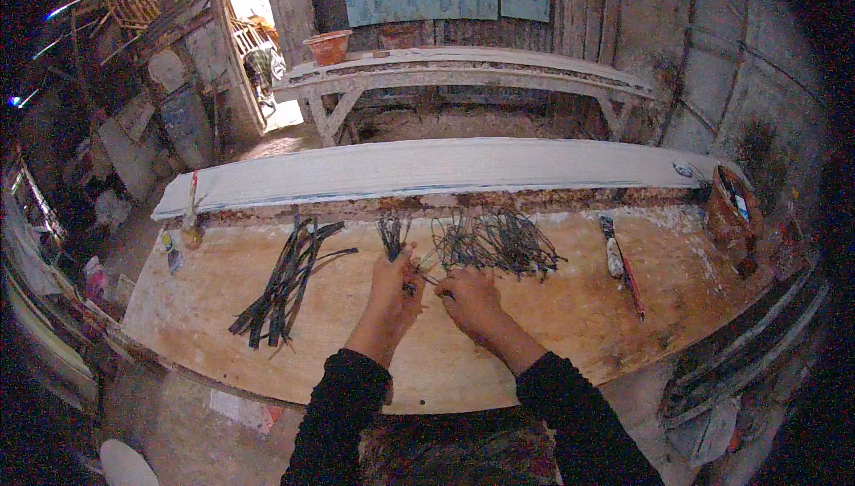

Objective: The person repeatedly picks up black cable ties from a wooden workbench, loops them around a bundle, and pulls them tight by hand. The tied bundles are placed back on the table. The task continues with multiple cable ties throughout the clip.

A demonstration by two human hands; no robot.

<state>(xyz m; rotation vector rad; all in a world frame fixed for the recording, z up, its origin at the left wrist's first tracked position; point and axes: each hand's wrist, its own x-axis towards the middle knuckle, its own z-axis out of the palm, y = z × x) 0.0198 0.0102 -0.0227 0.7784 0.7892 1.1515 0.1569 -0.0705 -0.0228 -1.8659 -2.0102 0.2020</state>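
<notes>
At the far left of the wooden board (454,370), a small scraper (173,256) lay near the edge, apart from the work. Next came a loose heap of black strips (285,285), lying lengthwise across one another; neither hand touched them, and whether they were part of the same job could not be told.

Near the middle, the left hand (398,288) was curled closed around a bunch of dark wires (392,235), whose upper ends fanned out beyond the fingers. That bunch looked like the portion already gathered, though its count was too fine to make out.

Just beside it, the right hand (470,297) was mostly closed, thumb and forefinger seeming to pinch a thin strand (429,278) that ran toward the left hand. The handling of this strand appeared unfinished.

Beyond the right hand, a tangled pile of dark loops (503,241) spread over the board. It looked larger than the held bunch, so, as a judgement, much remained to be sorted or handled. Farther right lay a red stick (633,288), untouched, and a brown pot (732,205) stood at the board's far right corner.
</notes>
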